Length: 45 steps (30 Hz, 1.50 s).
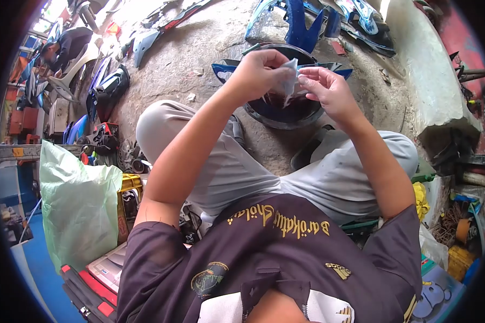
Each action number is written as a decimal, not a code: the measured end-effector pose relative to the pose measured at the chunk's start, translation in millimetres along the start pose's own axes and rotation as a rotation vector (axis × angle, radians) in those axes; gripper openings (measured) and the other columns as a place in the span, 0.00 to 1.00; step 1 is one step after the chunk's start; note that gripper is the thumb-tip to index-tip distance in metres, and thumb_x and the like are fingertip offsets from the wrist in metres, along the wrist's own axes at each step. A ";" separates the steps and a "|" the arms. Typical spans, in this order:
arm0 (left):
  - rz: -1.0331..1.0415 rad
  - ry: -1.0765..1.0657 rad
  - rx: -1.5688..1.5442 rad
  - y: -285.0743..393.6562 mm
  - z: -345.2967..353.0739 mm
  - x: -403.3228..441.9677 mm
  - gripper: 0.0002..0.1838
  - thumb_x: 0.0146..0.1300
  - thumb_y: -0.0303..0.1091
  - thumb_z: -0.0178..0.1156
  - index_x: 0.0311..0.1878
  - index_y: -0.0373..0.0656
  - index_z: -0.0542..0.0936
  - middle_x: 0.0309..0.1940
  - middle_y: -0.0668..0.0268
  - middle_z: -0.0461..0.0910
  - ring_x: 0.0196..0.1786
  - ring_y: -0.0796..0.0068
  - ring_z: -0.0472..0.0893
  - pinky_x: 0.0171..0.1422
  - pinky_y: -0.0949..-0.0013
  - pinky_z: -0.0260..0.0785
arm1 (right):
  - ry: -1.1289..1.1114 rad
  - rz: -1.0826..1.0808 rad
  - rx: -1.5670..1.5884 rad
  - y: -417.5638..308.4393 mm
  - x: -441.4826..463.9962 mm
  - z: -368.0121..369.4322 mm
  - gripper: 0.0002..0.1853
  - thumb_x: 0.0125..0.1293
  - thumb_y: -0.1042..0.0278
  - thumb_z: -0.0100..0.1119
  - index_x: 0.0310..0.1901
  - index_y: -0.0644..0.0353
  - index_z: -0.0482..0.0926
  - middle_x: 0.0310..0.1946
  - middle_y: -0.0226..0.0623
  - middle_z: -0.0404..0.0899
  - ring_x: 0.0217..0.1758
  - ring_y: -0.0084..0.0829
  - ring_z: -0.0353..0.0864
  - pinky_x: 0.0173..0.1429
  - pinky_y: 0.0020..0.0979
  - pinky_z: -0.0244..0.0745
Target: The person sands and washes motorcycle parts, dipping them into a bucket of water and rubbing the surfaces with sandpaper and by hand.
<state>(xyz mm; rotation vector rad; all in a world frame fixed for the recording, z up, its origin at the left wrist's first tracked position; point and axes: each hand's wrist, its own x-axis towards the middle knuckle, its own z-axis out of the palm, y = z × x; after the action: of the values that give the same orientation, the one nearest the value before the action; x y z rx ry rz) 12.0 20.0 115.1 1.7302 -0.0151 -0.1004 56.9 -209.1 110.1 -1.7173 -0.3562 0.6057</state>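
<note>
Above a round dark basin (pixel 285 119), both hands are raised close together. My left hand (pixel 261 75) pinches a small, crumpled, translucent plastic piece (pixel 290 78) that hangs down from its fingers. At the right edge of the plastic, my right hand (pixel 326 91) has its thumb and fingertips drawn together; what they hold, if anything, is too small to make out. A blue motorcycle fairing part (pixel 223 71) lies across the basin, behind the hands. The contents of the basin look dark and are partly hidden.
More blue fairing parts (pixel 302 24) lie behind the basin. A green plastic bag (pixel 78 199) stands at the left, near a red and black case (pixel 89 293). Another person (pixel 70 46) crouches at the upper left. A concrete block (pixel 434 81) is at the right.
</note>
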 end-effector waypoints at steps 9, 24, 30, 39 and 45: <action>-0.144 -0.091 -0.062 -24.2 1.4 -11.5 0.21 0.77 0.43 0.71 0.60 0.34 0.86 0.47 0.64 0.90 0.48 0.79 0.86 0.58 0.70 0.79 | -0.022 0.027 0.061 36.7 1.0 8.1 0.15 0.79 0.61 0.69 0.59 0.60 0.88 0.48 0.29 0.92 0.52 0.18 0.87 0.57 0.26 0.81; -0.146 -0.114 0.066 -42.3 -1.9 -17.8 0.16 0.76 0.41 0.72 0.54 0.37 0.87 0.41 0.68 0.89 0.44 0.83 0.84 0.52 0.73 0.77 | 0.040 0.145 0.057 37.8 -4.1 11.8 0.09 0.77 0.61 0.72 0.50 0.55 0.87 0.42 0.25 0.88 0.48 0.18 0.85 0.53 0.27 0.83; -0.223 -0.099 0.238 -50.6 -4.4 -19.9 0.14 0.72 0.38 0.76 0.48 0.38 0.85 0.35 0.72 0.86 0.38 0.85 0.80 0.44 0.74 0.71 | 0.146 0.111 0.117 43.7 -1.2 15.8 0.05 0.73 0.70 0.72 0.43 0.57 0.84 0.38 0.27 0.86 0.40 0.17 0.82 0.46 0.27 0.82; 0.087 0.241 0.529 -61.2 -1.7 -0.7 0.16 0.63 0.32 0.77 0.54 0.45 0.86 0.31 0.66 0.88 0.34 0.74 0.85 0.42 0.66 0.76 | 0.302 -0.183 -0.084 88.4 55.6 14.3 0.07 0.70 0.75 0.70 0.38 0.59 0.79 0.30 0.26 0.81 0.34 0.17 0.78 0.42 0.28 0.76; 0.214 0.419 0.802 -69.0 -0.7 17.9 0.24 0.57 0.37 0.75 0.60 0.50 0.87 0.31 0.63 0.87 0.43 0.55 0.88 0.56 0.52 0.80 | 0.383 -0.124 -0.337 76.4 65.7 23.5 0.09 0.68 0.69 0.71 0.39 0.61 0.79 0.33 0.41 0.87 0.37 0.35 0.88 0.47 0.39 0.81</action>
<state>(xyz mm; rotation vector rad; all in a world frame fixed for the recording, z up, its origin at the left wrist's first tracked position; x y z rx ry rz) 26.7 30.7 46.1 2.5039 0.0773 0.4897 90.6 -172.4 19.4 -2.0678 -0.2995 0.1195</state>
